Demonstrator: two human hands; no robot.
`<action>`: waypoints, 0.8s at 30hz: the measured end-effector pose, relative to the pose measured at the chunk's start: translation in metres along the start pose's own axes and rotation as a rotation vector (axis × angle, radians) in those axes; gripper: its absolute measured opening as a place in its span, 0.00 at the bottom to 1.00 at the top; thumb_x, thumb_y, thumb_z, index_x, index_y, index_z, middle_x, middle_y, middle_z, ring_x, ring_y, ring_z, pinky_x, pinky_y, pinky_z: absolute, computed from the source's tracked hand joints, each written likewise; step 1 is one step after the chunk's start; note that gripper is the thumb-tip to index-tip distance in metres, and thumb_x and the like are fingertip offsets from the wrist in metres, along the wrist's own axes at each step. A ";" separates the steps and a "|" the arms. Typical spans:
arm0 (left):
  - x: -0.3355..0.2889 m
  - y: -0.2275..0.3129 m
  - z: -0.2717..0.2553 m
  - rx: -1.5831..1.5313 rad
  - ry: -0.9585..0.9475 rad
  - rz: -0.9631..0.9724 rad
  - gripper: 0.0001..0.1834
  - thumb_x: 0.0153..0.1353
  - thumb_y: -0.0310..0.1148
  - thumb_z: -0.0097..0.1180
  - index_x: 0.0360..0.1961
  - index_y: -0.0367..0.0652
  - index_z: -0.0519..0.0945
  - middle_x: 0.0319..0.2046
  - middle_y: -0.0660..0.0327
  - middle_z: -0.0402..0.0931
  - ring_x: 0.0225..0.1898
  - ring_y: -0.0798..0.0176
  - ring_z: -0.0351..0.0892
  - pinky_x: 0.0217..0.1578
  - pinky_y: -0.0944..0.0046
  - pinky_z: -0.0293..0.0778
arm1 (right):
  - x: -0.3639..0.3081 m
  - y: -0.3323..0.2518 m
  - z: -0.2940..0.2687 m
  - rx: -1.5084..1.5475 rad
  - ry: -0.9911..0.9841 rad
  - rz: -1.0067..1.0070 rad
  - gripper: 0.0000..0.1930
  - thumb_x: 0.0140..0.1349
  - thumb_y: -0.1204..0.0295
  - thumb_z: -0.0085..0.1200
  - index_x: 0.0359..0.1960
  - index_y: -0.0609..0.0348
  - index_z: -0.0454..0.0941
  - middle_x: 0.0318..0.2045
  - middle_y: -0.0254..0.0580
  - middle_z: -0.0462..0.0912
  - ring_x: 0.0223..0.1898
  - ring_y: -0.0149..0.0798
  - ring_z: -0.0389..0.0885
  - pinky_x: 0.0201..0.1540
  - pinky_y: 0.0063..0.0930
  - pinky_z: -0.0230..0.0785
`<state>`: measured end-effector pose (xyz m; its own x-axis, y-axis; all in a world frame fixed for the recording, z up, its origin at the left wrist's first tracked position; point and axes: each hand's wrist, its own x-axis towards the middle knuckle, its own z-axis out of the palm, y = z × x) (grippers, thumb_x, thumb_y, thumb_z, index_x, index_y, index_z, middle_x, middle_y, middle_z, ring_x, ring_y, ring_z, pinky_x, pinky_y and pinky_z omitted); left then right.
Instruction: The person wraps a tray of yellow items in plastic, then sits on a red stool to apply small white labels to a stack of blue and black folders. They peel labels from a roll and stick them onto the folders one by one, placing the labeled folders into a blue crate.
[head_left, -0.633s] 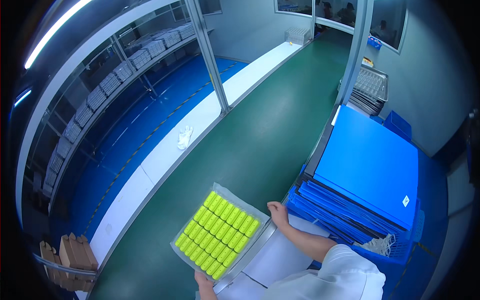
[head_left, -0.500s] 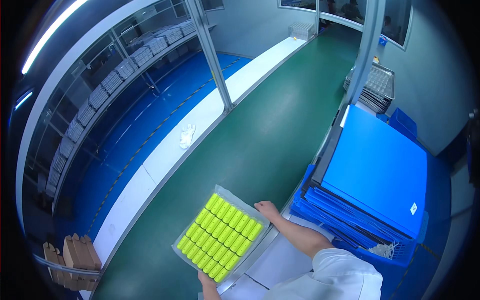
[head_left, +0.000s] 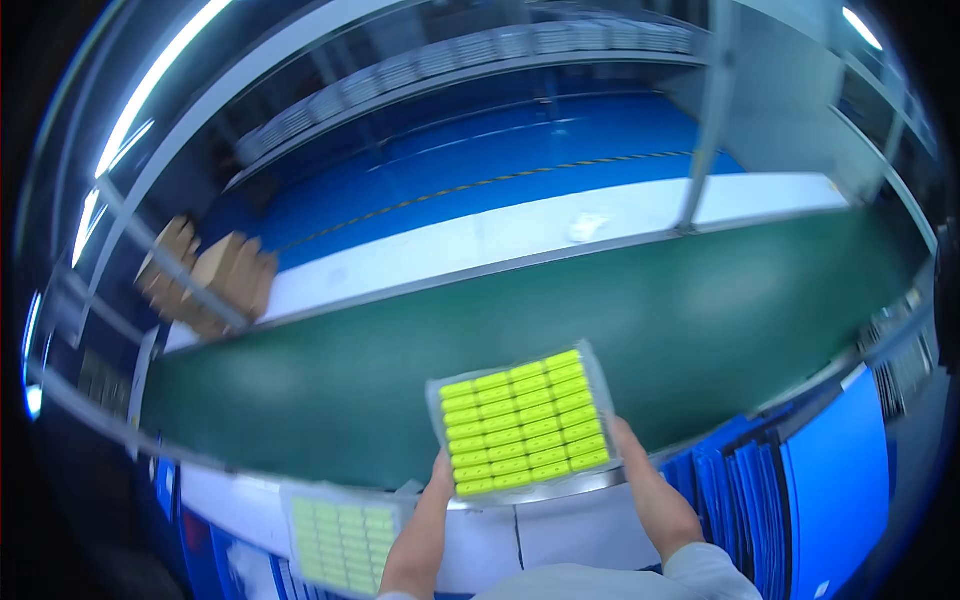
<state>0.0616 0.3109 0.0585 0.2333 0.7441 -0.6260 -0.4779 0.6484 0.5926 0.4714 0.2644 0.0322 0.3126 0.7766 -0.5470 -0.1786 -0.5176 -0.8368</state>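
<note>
A clear plastic tray (head_left: pixel 603 392) full of bright yellow-green oblong pieces (head_left: pixel 520 420), set in neat rows, is held level in front of me over the near edge of the green conveyor belt (head_left: pixel 380 350). My left hand (head_left: pixel 440 478) grips its left side and my right hand (head_left: pixel 627 445) its right side. Both hands are closed on the rims, with some fingers hidden under the tray. Left of my left forearm lies another tray (head_left: pixel 345 535) of similar pieces, paler and seen as if through a translucent cover.
A white ledge (head_left: pixel 450 235) runs along the belt's far side, bearing a crumpled white glove (head_left: pixel 588 226). Brown cardboard boxes (head_left: pixel 232 275) stand at the far left. Stacked blue sheets (head_left: pixel 840 480) rise close to my right arm. A metal post (head_left: pixel 705 130) stands beyond the belt.
My view has swung to the left, so the belt now runs across it. The tray stays in both hands and has turned in the view. The second tray has come into sight.
</note>
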 end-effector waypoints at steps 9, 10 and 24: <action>0.001 0.002 0.013 0.158 -0.021 0.056 0.46 0.68 0.69 0.38 0.67 0.36 0.68 0.64 0.50 0.70 0.64 0.56 0.70 0.64 0.58 0.65 | -0.034 -0.018 0.024 0.486 -0.292 -0.134 0.25 0.73 0.53 0.44 0.58 0.62 0.74 0.48 0.45 0.82 0.48 0.41 0.82 0.48 0.37 0.78; 0.002 0.004 0.012 0.180 -0.068 0.092 0.47 0.67 0.70 0.39 0.66 0.35 0.70 0.65 0.50 0.70 0.64 0.56 0.69 0.64 0.58 0.64 | -0.040 -0.023 0.029 0.499 -0.306 -0.153 0.25 0.73 0.53 0.44 0.59 0.62 0.73 0.49 0.45 0.82 0.48 0.41 0.82 0.48 0.37 0.78; -0.032 0.017 0.013 0.322 0.023 0.379 0.39 0.73 0.61 0.37 0.67 0.36 0.69 0.64 0.53 0.71 0.64 0.61 0.71 0.64 0.61 0.65 | -0.060 -0.015 0.053 0.693 -0.482 -0.171 0.23 0.76 0.57 0.41 0.65 0.57 0.66 0.55 0.41 0.78 0.49 0.40 0.82 0.50 0.38 0.80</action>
<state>0.0574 0.2998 0.0954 0.0731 0.9357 -0.3451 -0.2389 0.3524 0.9049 0.4061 0.2445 0.0764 -0.0147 0.9727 -0.2315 -0.7437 -0.1654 -0.6478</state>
